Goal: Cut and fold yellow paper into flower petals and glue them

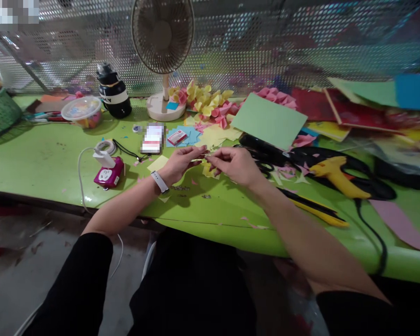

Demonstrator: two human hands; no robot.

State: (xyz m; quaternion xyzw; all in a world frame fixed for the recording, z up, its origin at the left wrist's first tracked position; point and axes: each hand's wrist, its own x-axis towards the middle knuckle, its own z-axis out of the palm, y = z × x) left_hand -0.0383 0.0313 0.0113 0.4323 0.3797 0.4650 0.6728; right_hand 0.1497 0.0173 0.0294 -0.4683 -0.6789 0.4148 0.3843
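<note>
My left hand (179,164), a white-banded watch on its wrist, meets my right hand (236,164) just above the green table. Both have their fingertips pinched around something small and thin between them, too tiny to make out. Beneath them lie yellow paper pieces (158,163). Small metallic-looking bits (180,188) are scattered on the table below my left wrist, with another small bit (206,196) to their right. Black-handled scissors (266,167) lie partly hidden beside my right hand.
Behind stand a fan (166,107), a black bottle (117,98) and folded yellow paper flowers (206,100). Leftward are a purple power adapter (108,175) and a phone (152,138). Rightward lie a yellow glue gun (339,177), a yellow cutter (315,209) and green paper (270,120).
</note>
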